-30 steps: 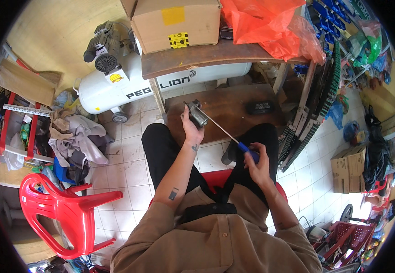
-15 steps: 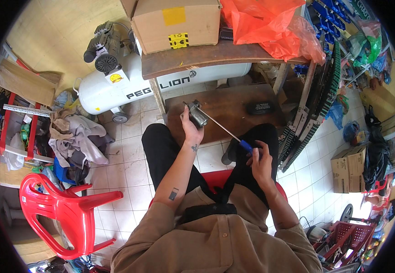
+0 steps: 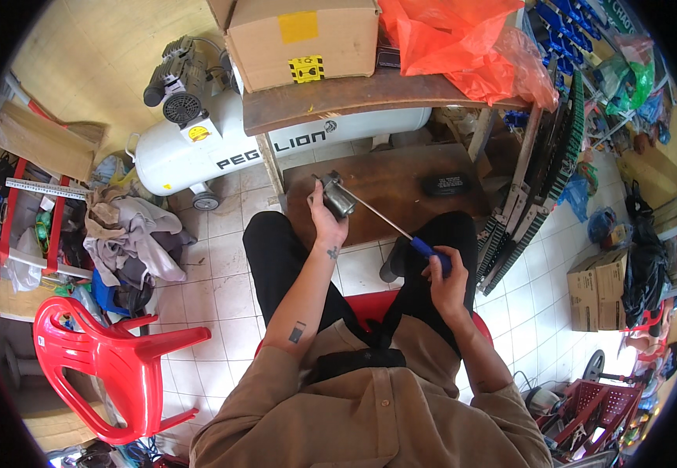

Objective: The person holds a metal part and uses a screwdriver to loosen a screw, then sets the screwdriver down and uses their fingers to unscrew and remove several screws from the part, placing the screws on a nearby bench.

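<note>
My left hand (image 3: 326, 217) grips a small silver metal cylinder part (image 3: 339, 198), like a small motor, held up over the gap between my knees. A long screwdriver (image 3: 425, 249) with a blue handle reaches diagonally from my right hand (image 3: 445, 287) to this part, its thin shaft meeting it at the part's upper right. The exact contact of its tip is too small to make out. My right fingers are curled round the handle above my right thigh. Behind them, a black oblong object (image 3: 446, 183) lies on a brown lower shelf (image 3: 385, 162).
A white compressor tank (image 3: 174, 156) stands behind the desk (image 3: 264, 109), which bears a cardboard box (image 3: 299, 35) and orange plastic (image 3: 447, 47). A red chair (image 3: 88, 359) is at left, crumpled cloths (image 3: 135, 234) beyond it. Cable chains (image 3: 533, 179) lean at right near stacked cartons (image 3: 596, 288).
My right hand has shifted slightly on the blue handle, its fingers loosening and then wrapping round it again. My left hand and the metal part have barely moved.
</note>
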Motion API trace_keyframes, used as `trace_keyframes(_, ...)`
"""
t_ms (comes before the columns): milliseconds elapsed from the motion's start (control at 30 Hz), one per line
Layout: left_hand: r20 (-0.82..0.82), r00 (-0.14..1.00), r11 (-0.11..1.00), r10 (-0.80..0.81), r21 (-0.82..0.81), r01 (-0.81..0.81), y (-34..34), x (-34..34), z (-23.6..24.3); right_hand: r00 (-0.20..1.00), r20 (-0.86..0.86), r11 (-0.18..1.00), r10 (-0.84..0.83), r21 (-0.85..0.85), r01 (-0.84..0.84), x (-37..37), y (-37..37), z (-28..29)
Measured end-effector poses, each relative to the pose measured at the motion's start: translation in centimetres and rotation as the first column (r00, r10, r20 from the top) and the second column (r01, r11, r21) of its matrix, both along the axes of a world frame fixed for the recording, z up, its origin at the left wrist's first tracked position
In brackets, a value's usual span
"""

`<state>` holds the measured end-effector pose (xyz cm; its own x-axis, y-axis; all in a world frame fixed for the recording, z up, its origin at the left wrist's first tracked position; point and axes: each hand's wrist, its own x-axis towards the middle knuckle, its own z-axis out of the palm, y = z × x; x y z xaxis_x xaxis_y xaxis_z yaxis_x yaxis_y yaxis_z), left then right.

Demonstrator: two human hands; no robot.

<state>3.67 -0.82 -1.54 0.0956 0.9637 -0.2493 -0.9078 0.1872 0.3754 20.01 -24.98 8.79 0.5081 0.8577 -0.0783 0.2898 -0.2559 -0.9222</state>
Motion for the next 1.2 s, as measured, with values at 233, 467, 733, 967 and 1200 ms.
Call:
trace_keyframes(233, -0.017, 1.000, 1.000, 0.013, -0.014, -0.013, -0.2, 0.1, 0.5, 0.980, -0.188, 0.941, 0.067, 0.337, 0.000, -0.4, 0.1, -1.6)
trace_keyframes(467, -0.001, 1.000, 1.000, 0.019, -0.005, -0.019, -0.5, -0.1, 1.3, 0.942, 0.334, 0.957, 0.016, 0.268, -0.111, 0.4, -0.1, -2.1)
trace_keyframes(733, -0.051, 0.999, 1.000, 0.003, -0.021, -0.004, -0.6, 0.2, 1.2, 0.991, -0.128, 0.996, 0.036, 0.091, -0.025, 0.4, -0.5, -1.4)
trace_keyframes(967, -0.006, 1.000, 1.000, 0.011, -0.024, -0.011, -0.3, -0.2, 0.9, 0.909, 0.412, 0.914, 0.060, 0.344, -0.216, 0.0, 0.1, -1.9)
trace_keyframes(1200, -0.056, 0.998, 0.999, 0.010, -0.037, -0.012, -0.4, 0.2, 0.8, 0.996, 0.043, 0.991, 0.077, 0.103, -0.081, -0.2, -0.7, -1.4)
